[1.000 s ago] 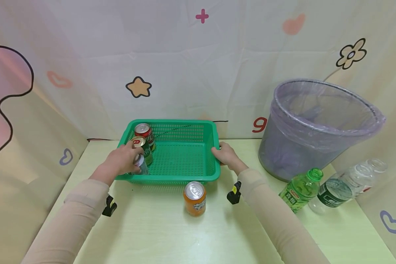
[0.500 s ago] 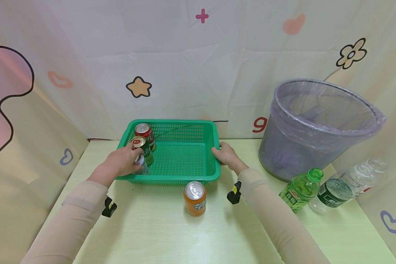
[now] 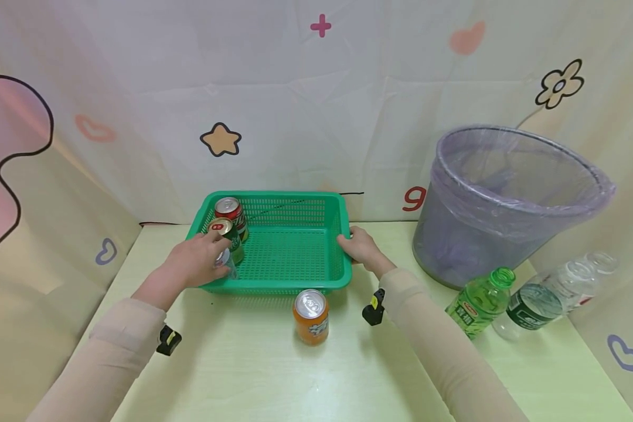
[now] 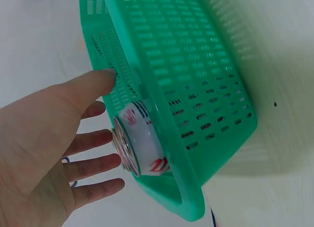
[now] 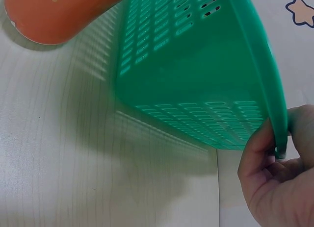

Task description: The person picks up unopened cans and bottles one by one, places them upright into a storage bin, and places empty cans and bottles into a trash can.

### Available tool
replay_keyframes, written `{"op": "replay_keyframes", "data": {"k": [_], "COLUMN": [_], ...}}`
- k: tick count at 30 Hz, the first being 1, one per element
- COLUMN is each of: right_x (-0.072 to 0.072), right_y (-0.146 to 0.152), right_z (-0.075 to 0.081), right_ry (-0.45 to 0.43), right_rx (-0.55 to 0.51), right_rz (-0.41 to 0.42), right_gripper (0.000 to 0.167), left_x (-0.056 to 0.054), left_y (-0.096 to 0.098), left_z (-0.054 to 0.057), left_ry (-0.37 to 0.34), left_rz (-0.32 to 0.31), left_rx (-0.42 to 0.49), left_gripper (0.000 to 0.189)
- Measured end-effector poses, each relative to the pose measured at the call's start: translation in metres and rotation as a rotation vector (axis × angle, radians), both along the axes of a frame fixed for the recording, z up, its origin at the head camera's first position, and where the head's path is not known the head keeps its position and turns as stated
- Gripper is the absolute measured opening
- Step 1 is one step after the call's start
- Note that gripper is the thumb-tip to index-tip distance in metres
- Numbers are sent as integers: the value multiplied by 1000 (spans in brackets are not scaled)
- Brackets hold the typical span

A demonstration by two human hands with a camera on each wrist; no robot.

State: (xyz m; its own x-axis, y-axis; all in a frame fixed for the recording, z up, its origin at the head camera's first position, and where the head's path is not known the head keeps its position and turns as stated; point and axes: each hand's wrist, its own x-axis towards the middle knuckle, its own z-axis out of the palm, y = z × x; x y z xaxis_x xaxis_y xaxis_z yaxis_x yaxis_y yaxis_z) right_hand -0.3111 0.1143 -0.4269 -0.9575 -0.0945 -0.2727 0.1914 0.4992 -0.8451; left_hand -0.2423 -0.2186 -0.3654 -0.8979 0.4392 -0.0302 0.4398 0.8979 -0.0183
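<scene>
A green plastic basket [image 3: 279, 284] stands on the table near the wall. Along its left side three drink cans are lined up: a red can [image 3: 237, 219], a green can [image 3: 236, 249] and, nearest me, a whitish can [image 4: 147, 141]. My left hand [image 3: 195, 258] hovers over the whitish can with fingers and thumb spread apart, just off its top, and partly covers it in the head view. My right hand [image 3: 363, 249] grips the basket's right rim, thumb on one side and fingers curled under the other.
An orange can [image 3: 311, 319] stands in front of the basket. To the right is a tall bin [image 3: 459, 258] lined with a purple bag. A green bottle [image 3: 477, 305] and clear bottles [image 3: 538, 302] stand by it. The patterned curtain rises behind the table.
My left hand's fingers have loosened and spread from the whitish can, and the left forearm has drawn slightly left. The right hand keeps its grip on the basket.
</scene>
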Motion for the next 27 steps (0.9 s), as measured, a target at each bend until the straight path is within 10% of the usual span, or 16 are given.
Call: {"op": "replay_keyframes", "data": {"k": [27], "right_x": [2], "right_y": [0], "right_z": [1], "right_ry": [-7], "right_rx": [-27], "right_rz": [-2], "right_gripper": [43], "left_x": [35], "left_y": [57], "left_z": [-5], "left_ry": [149], "left_rz": [-314], "left_rx": [29], "left_gripper": [76]}}
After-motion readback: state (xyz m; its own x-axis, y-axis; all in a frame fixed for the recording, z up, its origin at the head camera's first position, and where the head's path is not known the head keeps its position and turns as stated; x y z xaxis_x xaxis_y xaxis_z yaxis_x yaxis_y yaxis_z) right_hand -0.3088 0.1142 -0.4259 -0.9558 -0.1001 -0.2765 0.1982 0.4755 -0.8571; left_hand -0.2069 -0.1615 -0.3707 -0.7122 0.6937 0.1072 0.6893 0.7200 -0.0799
